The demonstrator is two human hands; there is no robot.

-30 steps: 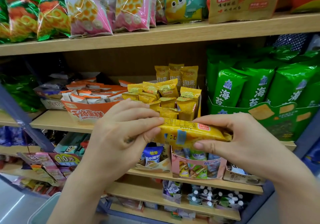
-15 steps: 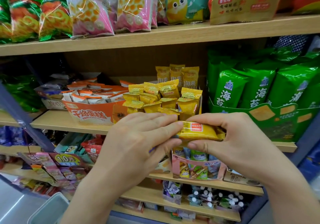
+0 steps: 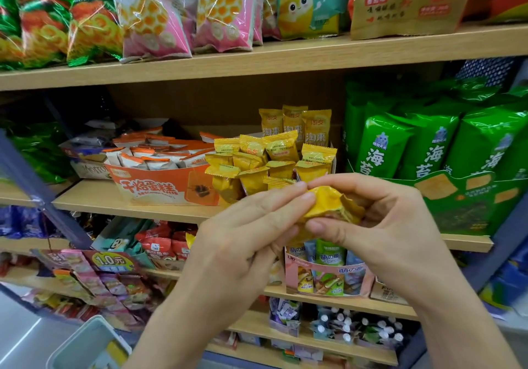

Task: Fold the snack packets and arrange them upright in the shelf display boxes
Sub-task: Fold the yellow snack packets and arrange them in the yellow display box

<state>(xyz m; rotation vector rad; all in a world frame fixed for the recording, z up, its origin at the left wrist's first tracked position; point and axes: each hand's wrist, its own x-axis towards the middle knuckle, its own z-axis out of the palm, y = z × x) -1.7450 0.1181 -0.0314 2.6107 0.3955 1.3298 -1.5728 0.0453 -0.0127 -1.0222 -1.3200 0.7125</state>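
Note:
A yellow snack packet (image 3: 328, 202) is squeezed between both hands in front of the middle shelf, crumpled and folded over. My left hand (image 3: 245, 240) presses its fingertips on the packet's left end. My right hand (image 3: 385, 225) pinches the packet between thumb and fingers. Behind them stands the display box (image 3: 333, 160) with several yellow packets (image 3: 268, 160) upright in it. Most of the held packet is hidden by my fingers.
An orange display box (image 3: 160, 188) of orange-white packets sits left of the yellow ones. Green seaweed bags (image 3: 428, 151) fill the right. Large snack bags (image 3: 154, 14) line the top shelf. Lower shelves hold small boxes (image 3: 325, 280). A pale bin (image 3: 85, 345) stands at the bottom left.
The packet went from stretched flat between my hands to bunched and folded. My hands came closer together and rose slightly toward the yellow packet box.

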